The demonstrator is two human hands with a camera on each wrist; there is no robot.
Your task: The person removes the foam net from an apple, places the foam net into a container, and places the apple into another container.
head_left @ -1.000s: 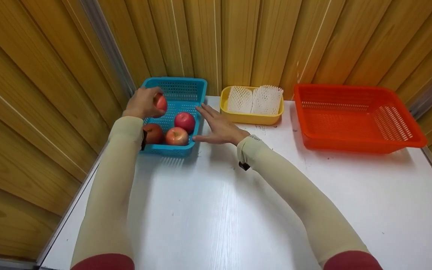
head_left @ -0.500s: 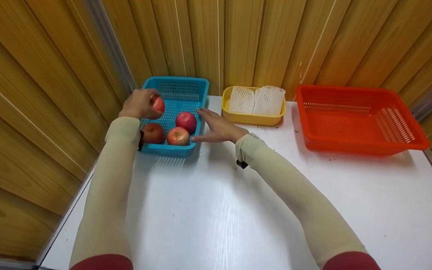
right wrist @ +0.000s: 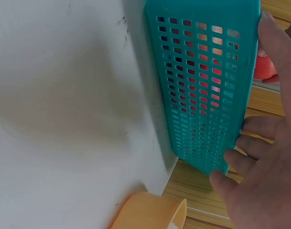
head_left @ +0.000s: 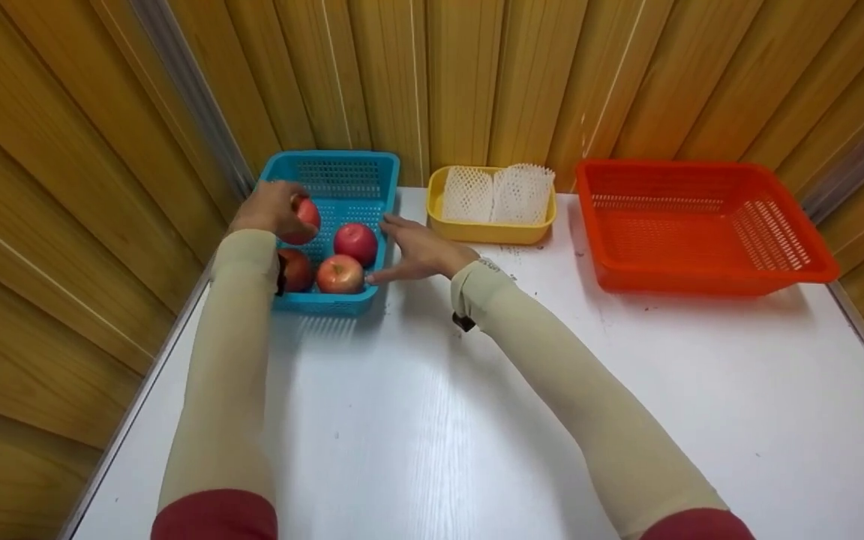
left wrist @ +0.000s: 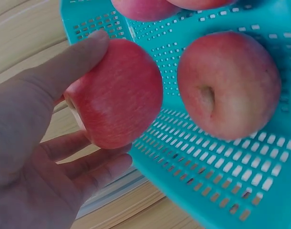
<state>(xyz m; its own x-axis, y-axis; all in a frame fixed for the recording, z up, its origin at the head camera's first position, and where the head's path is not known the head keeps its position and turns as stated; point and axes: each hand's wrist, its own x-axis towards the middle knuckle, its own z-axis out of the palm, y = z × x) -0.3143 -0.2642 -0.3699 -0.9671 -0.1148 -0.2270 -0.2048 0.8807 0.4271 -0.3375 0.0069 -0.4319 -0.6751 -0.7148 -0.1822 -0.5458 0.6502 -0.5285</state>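
In the head view, my left hand (head_left: 268, 210) holds a red apple (head_left: 306, 220) above the left part of the blue basket (head_left: 338, 156). The left wrist view shows the thumb on one side of this apple (left wrist: 121, 95) and the fingers bent beneath it. Lower in the basket lie a deep red apple (head_left: 355, 241), a paler red-yellow apple (head_left: 340, 274) and a darker apple (head_left: 297, 270) partly behind my left wrist. My right hand (head_left: 423, 251) rests against the basket's right rim, fingers spread, thumb toward the near corner. The right wrist view shows its fingertips along the rim.
To the right of the blue basket stands a yellow tub (head_left: 488, 232) with white foam net sleeves (head_left: 520, 195) in it. A larger red basket (head_left: 702, 281) sits farther right on the white table (head_left: 432, 420). Wooden panelling (head_left: 458, 82) closes off the back and left.
The head view has shifted slightly. My left hand has lowered the held apple a little within the basket. My right hand keeps its place at the rim.
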